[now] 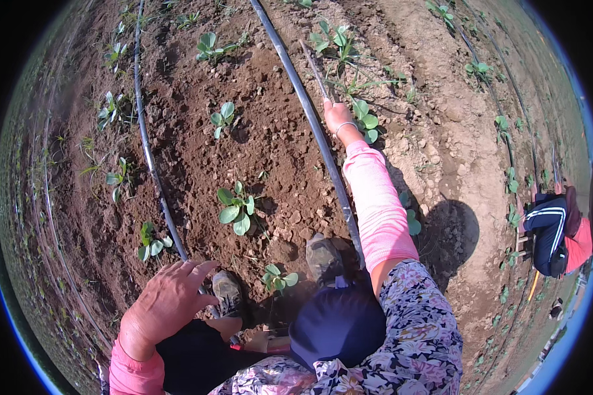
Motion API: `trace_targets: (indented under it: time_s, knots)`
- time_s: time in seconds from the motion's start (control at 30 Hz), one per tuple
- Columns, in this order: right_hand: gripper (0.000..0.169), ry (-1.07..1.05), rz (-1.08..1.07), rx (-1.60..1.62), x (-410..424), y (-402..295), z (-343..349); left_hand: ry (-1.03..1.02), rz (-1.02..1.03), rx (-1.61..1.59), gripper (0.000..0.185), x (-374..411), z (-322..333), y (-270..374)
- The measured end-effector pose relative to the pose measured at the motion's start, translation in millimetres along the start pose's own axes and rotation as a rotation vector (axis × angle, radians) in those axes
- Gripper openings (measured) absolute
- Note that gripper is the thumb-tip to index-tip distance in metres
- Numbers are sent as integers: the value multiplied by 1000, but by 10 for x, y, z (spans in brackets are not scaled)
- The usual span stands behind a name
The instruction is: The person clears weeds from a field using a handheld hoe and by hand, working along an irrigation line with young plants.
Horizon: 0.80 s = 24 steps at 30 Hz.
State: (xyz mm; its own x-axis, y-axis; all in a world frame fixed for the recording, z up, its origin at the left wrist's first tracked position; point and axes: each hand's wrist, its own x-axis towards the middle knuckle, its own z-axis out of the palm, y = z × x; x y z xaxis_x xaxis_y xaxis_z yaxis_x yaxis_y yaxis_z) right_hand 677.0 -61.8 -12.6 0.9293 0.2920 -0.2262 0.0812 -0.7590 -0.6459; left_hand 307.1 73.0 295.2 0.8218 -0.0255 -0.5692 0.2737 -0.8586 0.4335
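My right hand [337,117], in a pink sleeve with a bracelet at the wrist, is stretched forward and closed around a thin, stick-like tool [314,69]. The tool points up and to the left, towards grassy weeds [347,52] and a leafy seedling [324,37]; its far end lies near the soil. A broad-leaved seedling [366,121] stands just right of that hand. My left hand [170,296] is at the lower left with its fingers apart, holding nothing visible, above my knee and close to a black drip hose [152,168].
Another black hose [306,101] runs between the seedling rows, left of my right arm. Young plants [237,208] [222,118] grow in the cloddy brown soil before my shoes [323,256]. Another person [548,232] bends over a row at the far right.
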Motion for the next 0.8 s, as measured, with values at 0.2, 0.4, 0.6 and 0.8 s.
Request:
trace_targets:
  time_s: [0.2,0.4,0.6,0.8]
  knots:
    - [56,-124,3,23,-698,357,-86,55,-3,12,55,-152,-21,11]
    - [50,-197,183,301,-1258,855,-198,67,0,44,55,-262,8,48]
    - [46,-184,107,241,-2060,1163,-350,20,-81,18,53,-325,35,127]
    - [43,-244,75,83,-2803,1303,-795,64,-86,54,53,-390,81,182]
